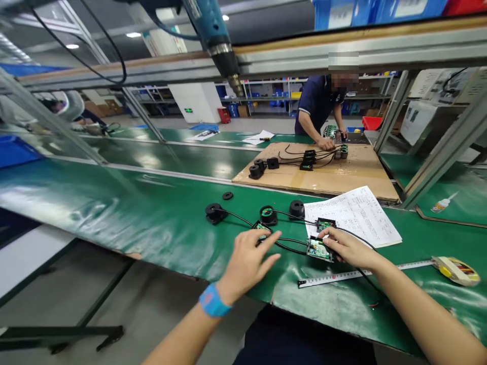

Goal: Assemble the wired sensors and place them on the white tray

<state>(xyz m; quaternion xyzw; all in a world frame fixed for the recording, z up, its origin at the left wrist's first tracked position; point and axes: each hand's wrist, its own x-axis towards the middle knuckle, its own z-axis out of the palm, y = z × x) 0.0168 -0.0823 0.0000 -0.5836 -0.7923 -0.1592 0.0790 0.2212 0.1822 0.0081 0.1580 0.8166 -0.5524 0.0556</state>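
The right hand (352, 249) holds the near green board (318, 249) between thumb and fingers, at the green table (152, 208), left of the yellow tape measure (456, 270). The left hand (245, 258) has thumb and pointing finger wide apart, beside another small board (260, 225). White paper (355, 215) lies farther away.

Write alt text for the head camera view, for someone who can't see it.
The right hand holds a small black-cased circuit board over a green workbench, while the open left hand is close to another board. Black cables, round black housings, papers and an extended tape measure lie nearby; a co-worker stands beyond.
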